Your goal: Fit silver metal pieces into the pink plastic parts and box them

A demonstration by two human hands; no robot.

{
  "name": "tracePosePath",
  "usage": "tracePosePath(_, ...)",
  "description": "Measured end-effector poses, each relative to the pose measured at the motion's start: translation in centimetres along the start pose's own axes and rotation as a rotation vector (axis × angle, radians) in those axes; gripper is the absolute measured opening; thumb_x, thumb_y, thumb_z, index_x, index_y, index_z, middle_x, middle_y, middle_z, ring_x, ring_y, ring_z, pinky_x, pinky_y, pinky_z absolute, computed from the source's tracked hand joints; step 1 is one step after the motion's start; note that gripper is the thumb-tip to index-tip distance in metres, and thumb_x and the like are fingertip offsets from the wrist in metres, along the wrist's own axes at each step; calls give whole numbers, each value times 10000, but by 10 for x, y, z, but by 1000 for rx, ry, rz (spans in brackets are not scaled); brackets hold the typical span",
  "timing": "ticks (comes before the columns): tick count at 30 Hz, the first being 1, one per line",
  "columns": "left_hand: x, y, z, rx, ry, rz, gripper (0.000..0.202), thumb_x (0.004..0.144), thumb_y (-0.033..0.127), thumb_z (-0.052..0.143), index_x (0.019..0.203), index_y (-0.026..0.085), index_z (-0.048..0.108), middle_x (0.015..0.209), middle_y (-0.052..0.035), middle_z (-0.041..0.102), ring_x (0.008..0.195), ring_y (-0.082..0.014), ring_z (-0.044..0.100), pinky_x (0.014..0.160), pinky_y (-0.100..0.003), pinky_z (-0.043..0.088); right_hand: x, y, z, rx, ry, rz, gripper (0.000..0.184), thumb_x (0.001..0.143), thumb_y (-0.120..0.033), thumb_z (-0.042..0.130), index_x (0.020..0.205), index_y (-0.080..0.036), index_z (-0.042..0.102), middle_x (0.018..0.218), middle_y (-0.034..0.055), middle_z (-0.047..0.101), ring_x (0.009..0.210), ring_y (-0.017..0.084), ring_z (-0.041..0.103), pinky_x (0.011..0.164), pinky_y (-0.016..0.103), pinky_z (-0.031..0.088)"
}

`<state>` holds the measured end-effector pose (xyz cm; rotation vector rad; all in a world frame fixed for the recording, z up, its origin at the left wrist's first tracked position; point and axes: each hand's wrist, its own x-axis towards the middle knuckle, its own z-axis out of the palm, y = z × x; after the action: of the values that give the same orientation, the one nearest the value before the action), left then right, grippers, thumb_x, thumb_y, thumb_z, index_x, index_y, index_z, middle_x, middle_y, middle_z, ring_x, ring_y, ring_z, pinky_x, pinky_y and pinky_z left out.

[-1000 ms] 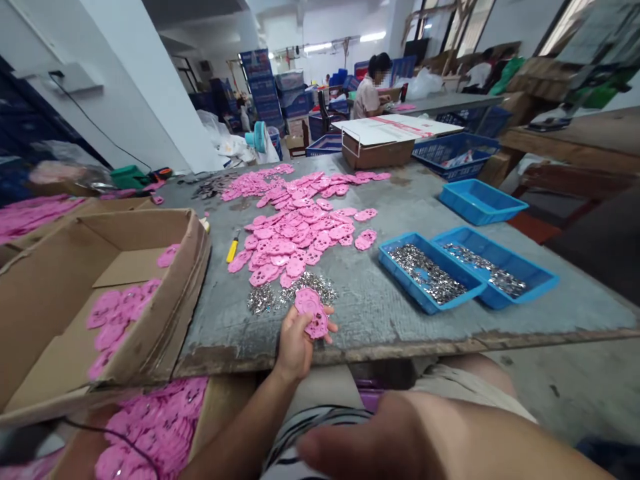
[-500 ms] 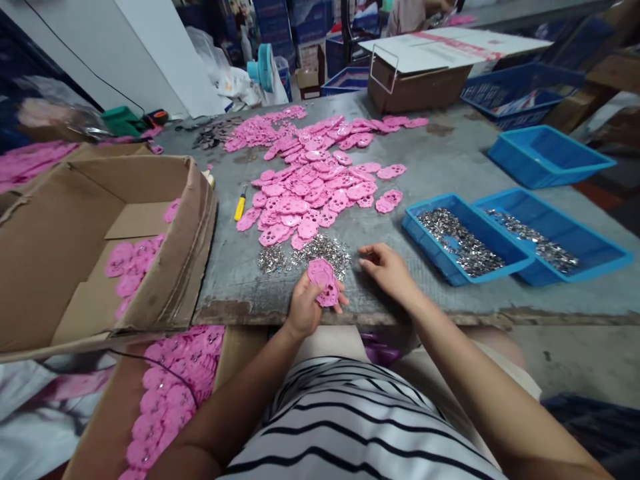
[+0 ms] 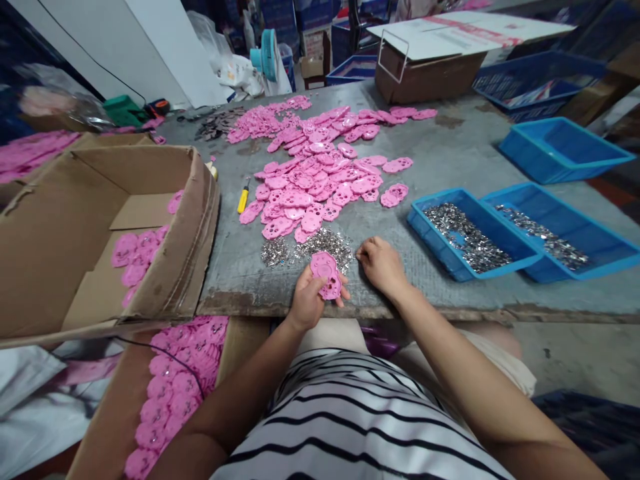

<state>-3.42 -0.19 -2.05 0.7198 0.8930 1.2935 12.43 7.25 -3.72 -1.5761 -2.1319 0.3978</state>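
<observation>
My left hand (image 3: 307, 299) grips a pink plastic piece (image 3: 326, 270), flat with a wavy edge and small holes, above the table's front edge. To its right, my right hand (image 3: 383, 265) rests low over the tabletop, thumb and fingertips pinched together. Whatever those fingertips hold, if anything, is too small to make out. Between the hands and the pink heap lies a pile of small shiny metal parts (image 3: 327, 245), with a smaller pile (image 3: 275, 253) to its left. Behind them spreads a large heap of similar pink pieces (image 3: 320, 177).
Two blue trays (image 3: 463, 268) (image 3: 560, 267) of metal parts stand at right, another blue tray (image 3: 565, 150) behind. A cardboard box (image 3: 150, 293) with pink pieces stands left; more pink pieces (image 3: 175, 393) fill a box below. A yellow-handled screwdriver (image 3: 243, 200) lies beside the heap.
My right hand has moved slightly left towards the metal parts, and its fingers have closed into a pinch. My left hand still holds the pink piece. The view has shifted slightly.
</observation>
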Motion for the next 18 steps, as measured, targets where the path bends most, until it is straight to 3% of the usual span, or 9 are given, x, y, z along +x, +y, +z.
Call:
tracePosePath(10,0,0,1,12,24,6,277,683,315,620,888,164,513,734,-57,685,598,-193,671,383,-208,428,-5,1,5,0,53,-130,60,811,-191,576,807,-201,635,901,99,608,870,260,535,767,386,449)
tracePosePath(14,1,1,1,21,24,10,278,685,299,606,907,166,505,719,-41,684,536,-173,646,374,-217,425,-5,1,4,92,53,-75,140,832,-182,500,740,-198,604,842,109,618,833,256,549,755,386,445)
tracePosePath(18,1,1,4,28,64,21,260,703,302,589,907,169,498,704,-33,682,511,-153,627,388,-214,423,-11,2,-3,351,166,50,144,831,-254,483,730,-213,577,766,62,628,732,209,561,721,353,456)
